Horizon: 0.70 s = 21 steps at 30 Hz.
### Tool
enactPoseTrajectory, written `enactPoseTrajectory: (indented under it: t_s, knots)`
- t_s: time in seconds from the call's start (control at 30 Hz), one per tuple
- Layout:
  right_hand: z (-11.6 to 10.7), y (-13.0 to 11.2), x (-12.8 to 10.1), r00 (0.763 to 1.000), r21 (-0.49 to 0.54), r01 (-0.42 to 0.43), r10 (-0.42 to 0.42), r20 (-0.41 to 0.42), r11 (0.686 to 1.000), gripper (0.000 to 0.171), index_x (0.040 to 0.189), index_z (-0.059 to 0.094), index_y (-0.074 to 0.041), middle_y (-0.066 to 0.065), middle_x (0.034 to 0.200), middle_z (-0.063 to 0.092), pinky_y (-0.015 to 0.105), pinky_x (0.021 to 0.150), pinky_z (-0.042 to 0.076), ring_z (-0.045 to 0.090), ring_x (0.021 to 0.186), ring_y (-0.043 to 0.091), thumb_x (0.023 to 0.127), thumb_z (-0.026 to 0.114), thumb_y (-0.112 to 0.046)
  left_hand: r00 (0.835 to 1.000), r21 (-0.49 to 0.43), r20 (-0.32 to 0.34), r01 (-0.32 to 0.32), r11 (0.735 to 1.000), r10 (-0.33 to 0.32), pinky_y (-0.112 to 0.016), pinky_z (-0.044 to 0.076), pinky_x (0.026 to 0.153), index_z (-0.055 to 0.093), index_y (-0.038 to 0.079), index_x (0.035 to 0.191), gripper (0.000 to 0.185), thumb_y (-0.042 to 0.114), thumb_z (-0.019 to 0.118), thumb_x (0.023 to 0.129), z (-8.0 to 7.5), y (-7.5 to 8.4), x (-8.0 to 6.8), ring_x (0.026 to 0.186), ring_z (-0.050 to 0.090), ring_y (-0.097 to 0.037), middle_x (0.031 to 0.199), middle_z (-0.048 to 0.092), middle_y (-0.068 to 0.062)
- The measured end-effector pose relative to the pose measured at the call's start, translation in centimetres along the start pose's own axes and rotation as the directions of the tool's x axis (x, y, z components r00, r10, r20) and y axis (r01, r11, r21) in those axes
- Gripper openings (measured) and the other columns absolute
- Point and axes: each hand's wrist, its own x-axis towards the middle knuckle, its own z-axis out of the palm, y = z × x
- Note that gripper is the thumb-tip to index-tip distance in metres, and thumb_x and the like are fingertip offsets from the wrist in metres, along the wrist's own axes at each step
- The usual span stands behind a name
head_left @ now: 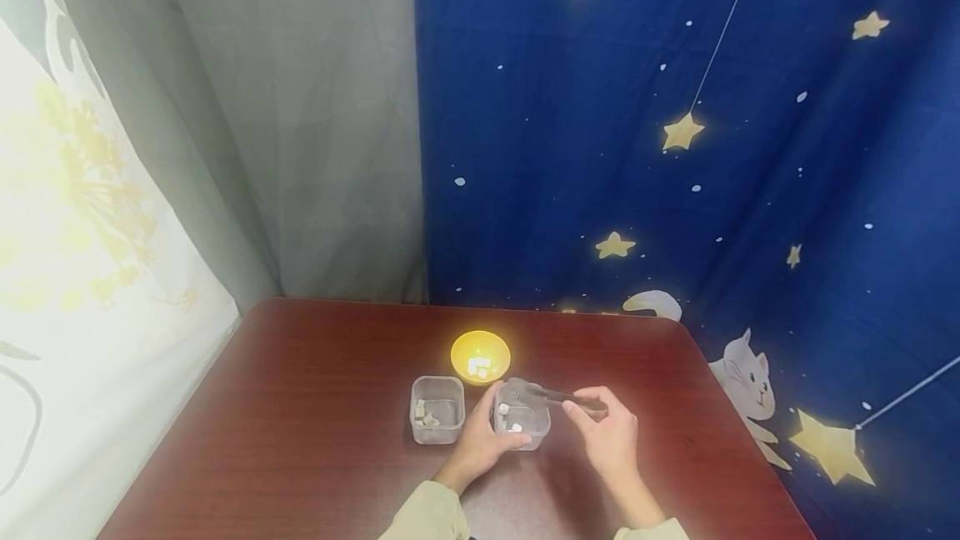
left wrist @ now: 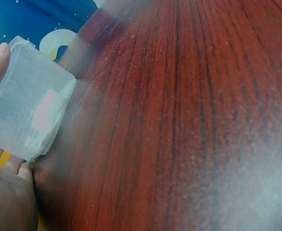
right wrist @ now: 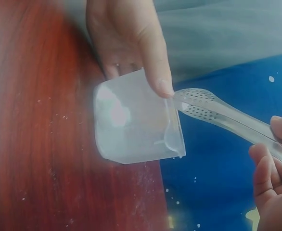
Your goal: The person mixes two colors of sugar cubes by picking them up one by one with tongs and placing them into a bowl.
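Observation:
My left hand [head_left: 480,440] grips a clear plastic container [head_left: 534,441] at its left side, thumb along the near wall. A few small white pieces [head_left: 517,427] lie inside it. In the left wrist view the container [left wrist: 30,96] sits between the thumb and the other fingers. My right hand [head_left: 611,432] holds perforated tongs [head_left: 553,395] by the handle end, fingers curled round it. The heads of the tongs [right wrist: 198,103] are at the container's rim, by the left thumb in the right wrist view. Whether the tongs hold a piece cannot be made out.
A second clear container [head_left: 438,437] with several beige pieces [head_left: 426,417] stands left of the left hand. Behind both containers is a yellow bowl [head_left: 459,354] with several white pieces [head_left: 478,367]. All stand on a red-brown table [head_left: 330,415], with curtains [head_left: 345,123] beyond its far edge.

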Motion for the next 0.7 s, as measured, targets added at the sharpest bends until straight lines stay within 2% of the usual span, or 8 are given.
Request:
enactPoseTrajectory:
  t_s: [0.2,0.33,0.57,0.7]
  knots:
    - [0.1,-0.7,0.3,0.999,-0.004,0.004,-0.004,-0.043,1.000,0.018,0.091,0.071,-0.011,0.006,0.086,0.073,0.021,0.060,0.055,0.070,0.075,0.010,0.077,0.083,-0.013,1.000,-0.014,0.002,0.024,1.000,-0.024,-0.046,0.034,0.108,0.034,0.014,0.151,0.104,0.032,0.089,0.064,-0.1,0.3,0.0,0.125,0.049,-0.027,0.141,0.050,-0.006]
    - [0.5,-1.3,0.6,0.997,-0.005,-0.005,0.004,-0.071,1.000,0.018,0.091,0.072,-0.012,0.005,0.085,0.073,0.021,0.059,0.054,0.070,0.075,0.010,0.077,0.083,-0.015,1.000,-0.026,0.003,0.018,0.999,-0.018,-0.046,0.035,0.107,0.034,0.017,0.150,0.103,0.032,0.089,0.064,-0.1,0.3,0.0,0.124,0.050,-0.026,0.140,0.051,-0.006]
    - [1.3,-2.4,1.2,0.994,0.072,-0.020,0.027,-0.102,0.997,0.019,0.092,0.072,-0.006,0.008,0.085,0.073,0.017,0.060,0.054,0.067,0.074,0.003,0.077,0.083,-0.008,1.000,-0.015,-0.004,-0.014,1.000,0.014,-0.051,0.035,0.107,0.034,0.011,0.151,0.104,0.032,0.089,0.065,0.0,0.2,-0.1,0.125,0.049,-0.030,0.141,0.049,-0.010]
    - [1.4,-4.5,1.3,0.994,0.085,0.006,0.003,-0.109,0.996,0.019,0.093,0.071,0.001,0.012,0.086,0.073,0.016,0.060,0.054,0.067,0.074,0.002,0.077,0.081,-0.003,1.000,-0.018,-0.008,-0.010,1.000,0.010,-0.051,0.035,0.107,0.033,0.009,0.150,0.104,0.030,0.089,0.065,0.0,0.2,-0.1,0.124,0.049,-0.030,0.142,0.049,-0.010]
